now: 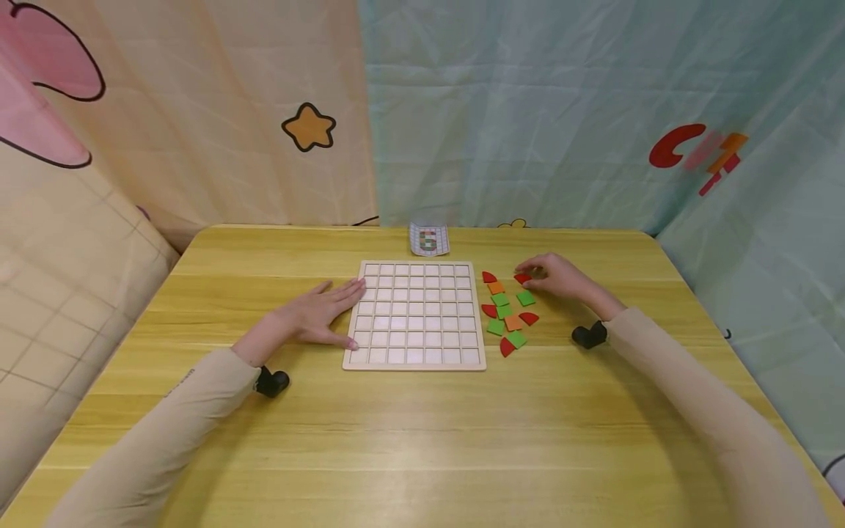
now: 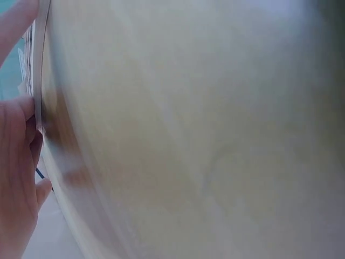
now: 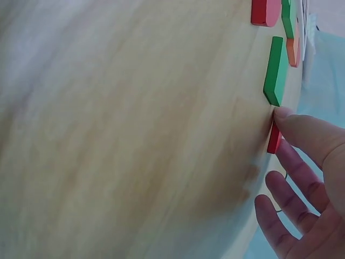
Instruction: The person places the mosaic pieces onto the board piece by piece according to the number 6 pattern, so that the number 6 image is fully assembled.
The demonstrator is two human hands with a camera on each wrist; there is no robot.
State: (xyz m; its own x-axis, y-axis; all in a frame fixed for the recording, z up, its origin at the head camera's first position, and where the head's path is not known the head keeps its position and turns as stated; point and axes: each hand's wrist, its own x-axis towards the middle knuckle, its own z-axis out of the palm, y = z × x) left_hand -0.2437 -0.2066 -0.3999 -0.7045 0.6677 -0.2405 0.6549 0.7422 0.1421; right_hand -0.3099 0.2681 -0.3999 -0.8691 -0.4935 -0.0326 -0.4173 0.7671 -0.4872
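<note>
A square wooden grid board [image 1: 416, 367] lies flat on the table. My left hand [image 1: 323, 312] rests at its left edge, fingers spread and straight, fingertips and thumb tip on the rim; the left wrist view shows part of that hand [image 2: 19, 167] beside the board's side. On the right, my right hand [image 1: 561, 277] has thumb and index finger at a red quarter-circle tile [image 1: 522, 279], pinching it at its edges. Seen from the right wrist, the red tile [image 3: 275, 138] sits between thumb and index finger, the other fingers loosely bent. A green square tile [image 1: 526, 298] lies just nearer than it.
Several red quarter-circle, green square and orange square tiles [image 1: 513, 323] lie scattered along the board's right side. Behind the board, a small paper card [image 1: 429, 240] with a coloured grid pattern lies near the table's [image 1: 422, 440] far edge. Curtains [image 1: 528, 110] hang around the table.
</note>
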